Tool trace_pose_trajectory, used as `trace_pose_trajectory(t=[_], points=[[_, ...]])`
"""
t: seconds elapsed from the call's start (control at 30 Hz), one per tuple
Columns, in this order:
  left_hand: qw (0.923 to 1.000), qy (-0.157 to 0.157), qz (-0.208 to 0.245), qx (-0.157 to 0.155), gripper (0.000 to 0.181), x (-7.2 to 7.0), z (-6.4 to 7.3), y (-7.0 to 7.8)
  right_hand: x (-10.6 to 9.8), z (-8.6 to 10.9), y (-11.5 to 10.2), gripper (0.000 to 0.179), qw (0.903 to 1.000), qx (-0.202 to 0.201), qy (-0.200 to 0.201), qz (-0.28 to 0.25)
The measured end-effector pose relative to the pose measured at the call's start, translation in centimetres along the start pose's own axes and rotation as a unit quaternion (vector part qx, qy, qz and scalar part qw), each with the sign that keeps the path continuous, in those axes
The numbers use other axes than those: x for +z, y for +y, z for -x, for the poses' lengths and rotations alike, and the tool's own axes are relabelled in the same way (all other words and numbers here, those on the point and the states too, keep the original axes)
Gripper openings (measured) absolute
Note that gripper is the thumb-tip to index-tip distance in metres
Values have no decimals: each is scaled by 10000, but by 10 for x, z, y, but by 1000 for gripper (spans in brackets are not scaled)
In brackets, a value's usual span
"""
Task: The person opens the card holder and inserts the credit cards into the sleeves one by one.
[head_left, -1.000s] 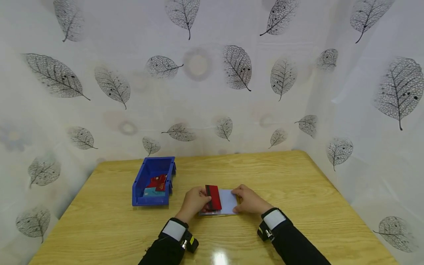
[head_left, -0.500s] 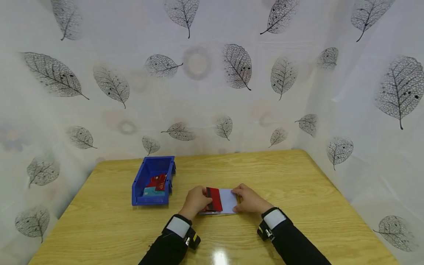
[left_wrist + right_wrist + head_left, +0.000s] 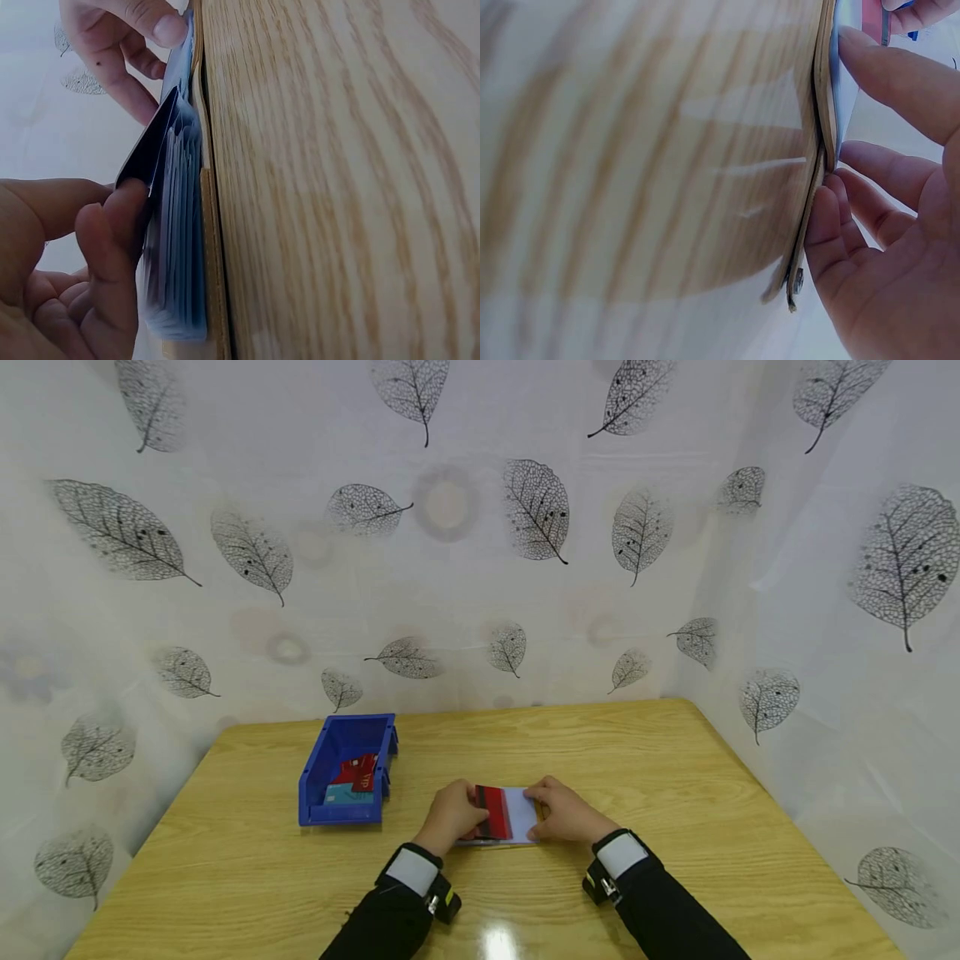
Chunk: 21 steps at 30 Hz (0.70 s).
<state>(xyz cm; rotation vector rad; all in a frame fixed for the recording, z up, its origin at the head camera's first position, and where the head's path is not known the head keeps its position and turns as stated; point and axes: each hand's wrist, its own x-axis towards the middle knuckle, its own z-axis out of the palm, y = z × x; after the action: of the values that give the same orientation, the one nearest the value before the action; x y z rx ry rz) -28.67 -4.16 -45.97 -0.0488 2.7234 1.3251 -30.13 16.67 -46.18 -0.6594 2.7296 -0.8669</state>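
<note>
Fingers (image 3: 112,225) of the left hand (image 3: 452,814) pinched a red magnetic-stripe card (image 3: 495,810), sliding it into the white tan-backed card holder (image 3: 521,817) the right hand (image 3: 562,812) gripped; seating it squarely likely came next.

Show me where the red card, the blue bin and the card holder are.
red card (image 3: 495,811), head view, middle of its red face.
blue bin (image 3: 341,814), head view, its front wall.
card holder (image 3: 522,816), head view, bare white page.
</note>
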Motion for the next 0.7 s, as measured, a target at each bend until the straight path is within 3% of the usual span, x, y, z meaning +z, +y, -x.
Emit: trace_pose_trajectory(t=[0.43,0.7], points=[[10000,-3,72,-6,20,13,-1,8,0,0,5,64,10000,-84,-9,-7],[9995,-47,-124,287,20,21,0,12,1,-3,11,72,9994,-301,-99,109]])
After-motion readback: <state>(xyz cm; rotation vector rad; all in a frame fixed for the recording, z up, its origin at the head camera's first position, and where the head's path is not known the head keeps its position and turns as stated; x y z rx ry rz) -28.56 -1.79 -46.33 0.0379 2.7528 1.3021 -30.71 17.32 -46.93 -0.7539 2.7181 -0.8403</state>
